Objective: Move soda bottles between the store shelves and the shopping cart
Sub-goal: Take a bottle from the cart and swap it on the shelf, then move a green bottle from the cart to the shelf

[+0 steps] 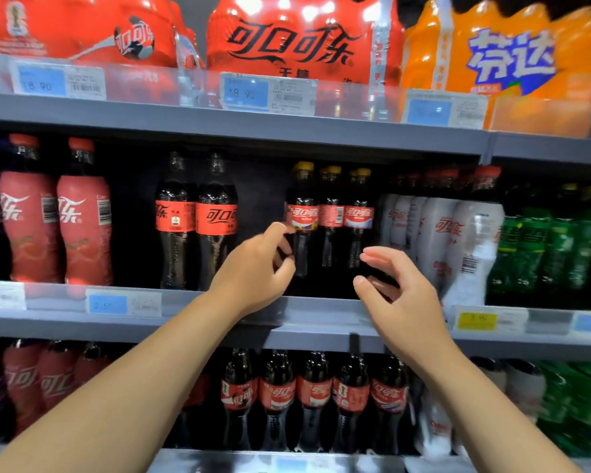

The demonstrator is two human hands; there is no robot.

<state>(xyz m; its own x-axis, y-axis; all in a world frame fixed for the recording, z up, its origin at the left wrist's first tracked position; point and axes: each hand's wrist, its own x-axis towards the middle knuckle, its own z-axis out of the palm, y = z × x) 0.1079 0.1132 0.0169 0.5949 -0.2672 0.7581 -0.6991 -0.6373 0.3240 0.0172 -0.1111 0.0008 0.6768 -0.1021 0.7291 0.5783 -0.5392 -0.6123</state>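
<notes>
Middle shelf (304, 322), front edge; three yellow-capped bottles (331, 213) stood upright in a tight row just behind the clear lip (171, 298), between the black-capped colas (215, 220) on the left and the white-wrapped ones (437, 233) on the right; cart not in view. My left hand (256, 268) was at the left side of the first bottle (301, 216), below its label; fingers curled, thumb apart from them, nothing held; contact too blurred to call. My right hand (401, 295) hovered before the third bottle (359, 216); fingers loose and spread, empty. Judged: full bottles, so fairly heavy for their size; plastic stiff under pressure, smooth, possibly slick; not fragile, though shaking would fizz them. Best hold looked to be the narrow waist under the label, fingers wrapped right round; lift up over the lip; neighbours stood close and could topple.
</notes>
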